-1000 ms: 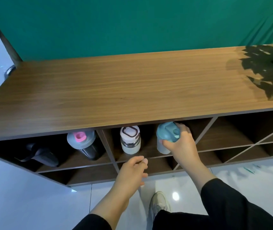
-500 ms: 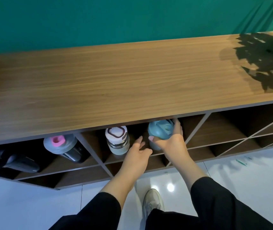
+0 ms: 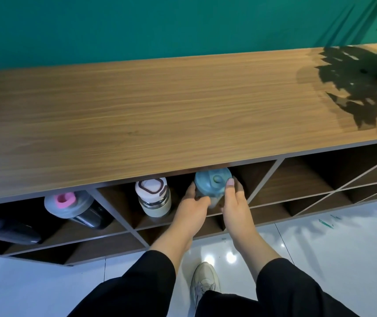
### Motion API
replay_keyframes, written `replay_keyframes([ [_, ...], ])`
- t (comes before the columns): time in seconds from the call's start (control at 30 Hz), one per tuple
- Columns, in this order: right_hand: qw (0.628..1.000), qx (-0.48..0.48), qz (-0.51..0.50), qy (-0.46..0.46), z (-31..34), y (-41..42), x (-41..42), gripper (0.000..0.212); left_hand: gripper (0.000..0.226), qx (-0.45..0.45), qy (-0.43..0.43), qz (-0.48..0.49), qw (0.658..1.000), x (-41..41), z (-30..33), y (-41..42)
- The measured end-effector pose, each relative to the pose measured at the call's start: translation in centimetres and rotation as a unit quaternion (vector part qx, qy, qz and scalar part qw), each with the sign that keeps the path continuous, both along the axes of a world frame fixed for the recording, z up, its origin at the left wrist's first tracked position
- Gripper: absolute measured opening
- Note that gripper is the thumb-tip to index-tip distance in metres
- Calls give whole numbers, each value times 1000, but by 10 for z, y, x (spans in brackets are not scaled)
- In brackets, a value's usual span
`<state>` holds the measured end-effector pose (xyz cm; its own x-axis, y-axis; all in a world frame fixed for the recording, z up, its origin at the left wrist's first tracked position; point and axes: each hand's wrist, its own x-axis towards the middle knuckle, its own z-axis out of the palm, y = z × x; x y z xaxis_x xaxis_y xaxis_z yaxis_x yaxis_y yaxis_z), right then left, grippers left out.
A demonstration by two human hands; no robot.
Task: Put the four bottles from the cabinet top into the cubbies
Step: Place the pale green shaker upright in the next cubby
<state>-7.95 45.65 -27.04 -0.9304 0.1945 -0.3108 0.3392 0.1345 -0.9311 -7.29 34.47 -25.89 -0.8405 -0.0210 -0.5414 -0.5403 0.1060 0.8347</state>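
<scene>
A blue-lidded bottle (image 3: 212, 181) stands in the middle cubby under the wooden cabinet top (image 3: 160, 115). My left hand (image 3: 192, 209) grips its left side and my right hand (image 3: 234, 202) grips its right side. Beside it in the same cubby stands a white-lidded glass bottle (image 3: 153, 196). In the cubby to the left, a grey-lidded bottle with a pink spout (image 3: 68, 205) leans over, and a black bottle (image 3: 6, 229) lies on its side. The lower bodies of the bottles are partly hidden by the hands and the shelf.
More cubbies (image 3: 308, 179) with slanted dividers run to the right, and a lower row (image 3: 91, 248) sits beneath. A plant's shadow (image 3: 361, 88) falls on the top's right end. My shoe (image 3: 204, 280) is on the glossy white floor (image 3: 320, 248).
My left hand rose from below the shelf and closed on the blue-lidded bottle's left side, joining my right hand. The view shifted slightly.
</scene>
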Motion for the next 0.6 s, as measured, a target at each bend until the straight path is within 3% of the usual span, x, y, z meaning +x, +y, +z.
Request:
replay_keyframes([
  [0.13, 999, -3, -20, -29, -1, -1, 3, 74, 78, 13, -22, 34, 999, 1, -6, -2],
  [0.2, 996, -5, -58, -68, -1, -4, 11, 77, 70, 21, -57, 76, 995, 7, -8, -6],
  [0.3, 988, -43, -71, -131, 4, -11, 30, 49, 32, 44, -130, 124, 983, 24, -13, -17],
  [0.37, 986, -51, -3, -160, 11, -22, 40, 40, 23, 48, -168, 162, 971, 35, -18, -31],
  [0.5, 985, 28, 135, -103, 2, -50, 28, 26, 45, 19, -141, 256, 956, 41, -27, -61],
  [0.6, 977, 68, 195, -47, -16, -70, 4, 46, 68, 15, -99, 253, 962, 40, -26, -78],
])
